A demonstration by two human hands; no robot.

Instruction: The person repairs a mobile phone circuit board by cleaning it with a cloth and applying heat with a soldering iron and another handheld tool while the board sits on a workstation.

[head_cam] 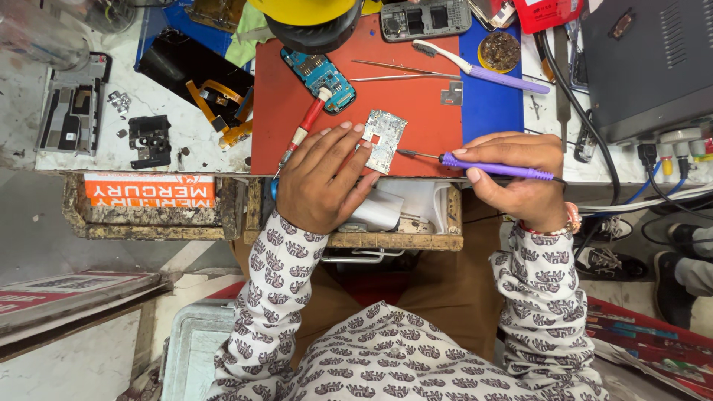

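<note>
two hands work over a red mat at the bench edge. the left hand lies flat with its fingers spread and only loosely curled, closed on nothing; its fingertips press on the near edge of a small silver circuit board, pinning it to the mat. the right hand is curled tight round a purple soldering iron, thumb and forefinger pinching the barrel just behind the metal tip.

the board sits just beyond the left fingertips and just past the iron's tip, which points at its lower right side; whether the tip touches, i cannot tell. it looks light, thin and stiff, likely fragile at its tiny parts, so it is best held by its bare edges, as the left fingers do now. its long axis runs away from the person, tilted a little to the right, with the cut-out end toward the fingertips.

the iron's long axis lies nearly level across the bench, tip toward the left hand, cord end toward the right wrist. it looks light and rigid, safe only on the purple grip.

beside the left knuckles lies a red-handled screwdriver, and beyond it a blue circuit board.
</note>
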